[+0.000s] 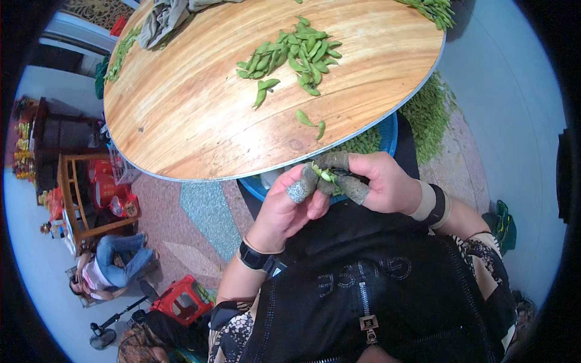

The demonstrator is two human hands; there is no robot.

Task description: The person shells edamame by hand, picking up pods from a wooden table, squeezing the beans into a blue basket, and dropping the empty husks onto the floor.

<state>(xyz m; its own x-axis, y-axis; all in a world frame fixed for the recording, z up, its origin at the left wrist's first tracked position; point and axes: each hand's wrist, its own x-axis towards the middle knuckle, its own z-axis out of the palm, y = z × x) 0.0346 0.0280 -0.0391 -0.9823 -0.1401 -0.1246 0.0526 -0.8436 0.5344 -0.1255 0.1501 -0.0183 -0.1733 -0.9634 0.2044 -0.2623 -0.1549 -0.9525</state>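
Note:
My left hand (289, 204) and my right hand (387, 181) meet just off the near edge of the round wooden table (200, 121). Between their fingertips is a green soybean pod (327, 175), partly covered by the fingers. Both hands pinch at it, with grey, dirt-stained covers on several fingertips. Beneath the hands and the table edge stands a blue basin (392, 134) with green beans (365, 143) in it. On the tabletop lies a pile of soybean pods (302, 51), with a few loose pods (305, 118) nearer to me.
A heap of green husks (426, 118) lies on the floor right of the table. Grey cloth (162, 24) rests at the table's far left. To the left are a red stool (184, 300), a fan (103, 336), a wooden chair frame (71, 196) and a seated person (115, 263).

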